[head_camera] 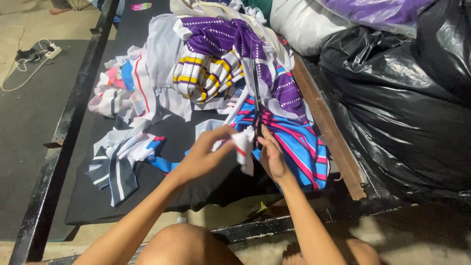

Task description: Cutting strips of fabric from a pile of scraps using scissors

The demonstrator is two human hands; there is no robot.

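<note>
To your right a big black plastic bag (397, 98) fills the corner, bulging against the wooden rail (327, 128) that edges the dark tabletop (167, 137). A white sack (299, 24) and a purple sheet (373, 11) lie above the bag. Across the tabletop spreads a heap of printed fabric: a purple patterned piece (221, 37) at the top, a yellow and purple striped piece (206, 73) just below it, and a blue piece with pink stripes (299, 142) running down to the near right edge. To the left lie white scraps with pink and blue (122, 88), and nearer you a navy and white striped scrap (115, 172). Off on the floor to the far left sits a white power strip with its cord (37, 53).

Your left hand (206, 152) is closed, pinching a small white scrap with a red edge (244, 147) held up just above the blue piece. Your right hand (272, 157) is closed around the handles of dark scissors (257, 105), whose blades point away from you over the fabric, right beside the white scrap; whether the blades touch it you cannot tell
</note>
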